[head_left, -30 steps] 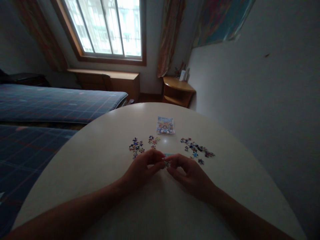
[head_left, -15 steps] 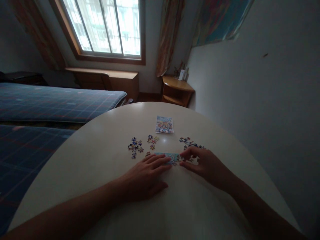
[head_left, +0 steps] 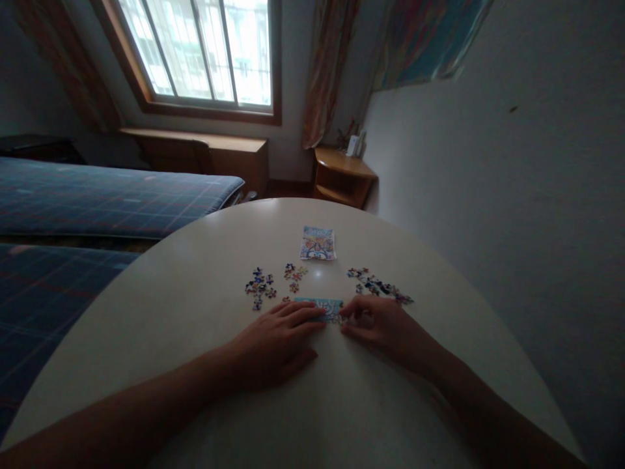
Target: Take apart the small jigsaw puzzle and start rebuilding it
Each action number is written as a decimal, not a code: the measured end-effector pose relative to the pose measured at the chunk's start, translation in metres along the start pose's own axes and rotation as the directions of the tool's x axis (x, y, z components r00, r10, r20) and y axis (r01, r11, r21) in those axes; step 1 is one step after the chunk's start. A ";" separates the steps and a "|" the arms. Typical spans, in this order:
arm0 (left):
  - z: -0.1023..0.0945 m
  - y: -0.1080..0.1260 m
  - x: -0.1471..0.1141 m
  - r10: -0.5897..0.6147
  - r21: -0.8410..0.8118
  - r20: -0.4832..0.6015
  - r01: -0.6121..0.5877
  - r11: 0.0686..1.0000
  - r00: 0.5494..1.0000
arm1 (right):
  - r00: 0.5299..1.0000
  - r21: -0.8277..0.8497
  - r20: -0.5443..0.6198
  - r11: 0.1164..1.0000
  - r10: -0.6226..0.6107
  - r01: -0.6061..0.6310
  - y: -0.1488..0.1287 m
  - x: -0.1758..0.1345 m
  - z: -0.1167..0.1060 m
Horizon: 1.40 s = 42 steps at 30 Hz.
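Note:
A partly assembled jigsaw puzzle (head_left: 333,303), a light-blue strip, lies on the round white table (head_left: 312,410). My left hand (head_left: 280,339) rests flat across its left part, fingers stretched out and covering some of it. At the strip's right end, my right hand (head_left: 383,326) has thumb and forefinger curled around a small puzzle piece against the edge. That piece is mostly hidden by the fingers. Loose puzzle pieces (head_left: 260,286) lie beyond my left hand, with a smaller group (head_left: 293,277) beside them. More pieces (head_left: 378,285) are scattered just past my right hand.
Farther back on the table lies a printed picture sheet (head_left: 318,243). A bed with a blue plaid mattress (head_left: 117,202) stands to the left. A wooden corner cabinet (head_left: 344,166) is behind the table, and a white wall (head_left: 439,182) runs along the right.
My right hand has moved slightly left, bringing its fingertips against the strip's right end. My left hand stays flat on the strip. The whole view has shifted a little.

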State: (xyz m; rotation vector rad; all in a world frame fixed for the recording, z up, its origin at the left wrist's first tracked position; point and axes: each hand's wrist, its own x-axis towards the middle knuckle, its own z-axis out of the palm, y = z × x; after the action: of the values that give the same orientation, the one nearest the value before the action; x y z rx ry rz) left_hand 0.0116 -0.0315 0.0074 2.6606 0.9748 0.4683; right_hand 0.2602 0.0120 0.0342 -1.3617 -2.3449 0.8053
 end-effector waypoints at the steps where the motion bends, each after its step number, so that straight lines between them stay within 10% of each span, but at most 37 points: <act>1: 0.000 0.000 0.000 0.000 -0.008 -0.004 0.000 1.000 1.000 | 1.000 0.003 -0.006 1.000 0.002 -0.002 0.001 0.001 0.001; 42: 0.000 0.000 -0.001 0.000 -0.031 -0.024 0.000 1.000 1.000 | 0.985 -0.060 -0.033 0.984 -0.169 0.167 0.003 0.003 0.002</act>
State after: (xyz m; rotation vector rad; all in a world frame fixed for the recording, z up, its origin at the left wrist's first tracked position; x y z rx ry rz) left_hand 0.0110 -0.0317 0.0073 2.6335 0.9667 0.5120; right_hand 0.2600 0.0154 0.0307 -1.1696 -2.4310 0.6619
